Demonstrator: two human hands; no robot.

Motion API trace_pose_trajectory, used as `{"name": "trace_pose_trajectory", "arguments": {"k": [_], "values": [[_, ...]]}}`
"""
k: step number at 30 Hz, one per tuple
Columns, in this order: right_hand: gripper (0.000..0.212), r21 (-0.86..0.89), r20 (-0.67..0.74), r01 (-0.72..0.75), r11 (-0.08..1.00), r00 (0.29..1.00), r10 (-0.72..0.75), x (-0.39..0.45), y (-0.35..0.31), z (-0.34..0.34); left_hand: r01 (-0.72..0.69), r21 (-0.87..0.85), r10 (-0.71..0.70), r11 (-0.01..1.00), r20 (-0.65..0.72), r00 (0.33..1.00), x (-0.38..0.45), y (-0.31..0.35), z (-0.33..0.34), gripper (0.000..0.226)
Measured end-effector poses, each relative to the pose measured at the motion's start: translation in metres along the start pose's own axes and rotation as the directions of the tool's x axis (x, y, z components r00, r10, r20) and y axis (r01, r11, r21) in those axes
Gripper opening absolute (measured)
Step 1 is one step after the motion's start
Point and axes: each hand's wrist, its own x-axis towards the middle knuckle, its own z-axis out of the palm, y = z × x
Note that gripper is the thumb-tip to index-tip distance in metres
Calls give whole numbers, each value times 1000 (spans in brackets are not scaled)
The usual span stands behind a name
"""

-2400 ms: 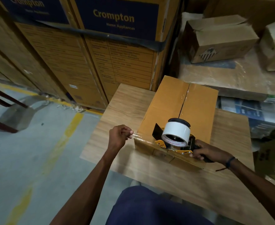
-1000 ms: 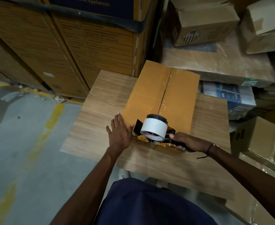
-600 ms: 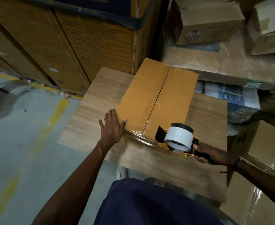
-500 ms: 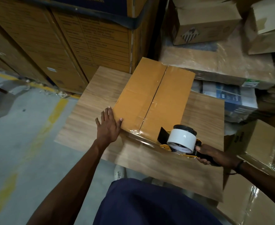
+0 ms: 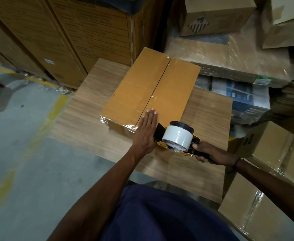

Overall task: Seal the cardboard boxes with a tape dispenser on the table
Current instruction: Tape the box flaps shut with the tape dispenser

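Cardboard box (image 5: 151, 91) on desk (image 5: 94, 108): near edge taped, centre seam untaped. Left hand (image 5: 147, 131) flat, open on box; right hand (image 5: 210, 153) gripping tape dispenser (image 5: 175, 138) beside it.

The tape dispenser (image 5: 174, 142) handle is hidden inside the right hand (image 5: 210, 153). The dispenser roll and left hand (image 5: 145, 133) cover the cardboard box (image 5: 149, 94) near right corner. Red print on the roll is too small to read. Stacked cartons (image 5: 59, 32) are cut off by the top edge.
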Motion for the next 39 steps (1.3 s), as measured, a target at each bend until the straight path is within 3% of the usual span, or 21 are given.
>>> {"name": "trace_pose_trajectory", "arguments": {"k": [6, 10, 16, 26, 32, 35, 39], "values": [[56, 43, 7, 42, 998, 999, -42, 0, 13, -1, -13, 41, 10, 999, 68, 998, 1, 0, -7, 94], [51, 54, -24, 4, 999, 1000, -3, -19, 28, -12, 10, -14, -10, 1000, -4, 1000, 2, 5, -5, 70], [65, 16, -63, -27, 1000, 998, 28, -40, 56, -35, 16, -13, -16, 1000, -8, 1000, 4, 4, -1, 70], [75, -231, -134, -110, 967, 988, 80, -25, 25, -30, 17, 4, -17, 1000, -30, 999, 3, 2, 1, 69], [77, -188, -196, -118, 975, 977, 81, -18, 26, -25, 20, 15, -20, 1000, -27, 999, 3, 1, 4, 69], [72, -202, -360, -169, 965, 929, 87, -21, 38, -33, 22, 9, -22, 1000, -22, 1000, 3, 1, 2, 69], [76, -186, -656, -300, 936, 747, 109, -31, 72, -55, 27, 20, -26, 999, -28, 999, 3, 3, 1, 69]]}}
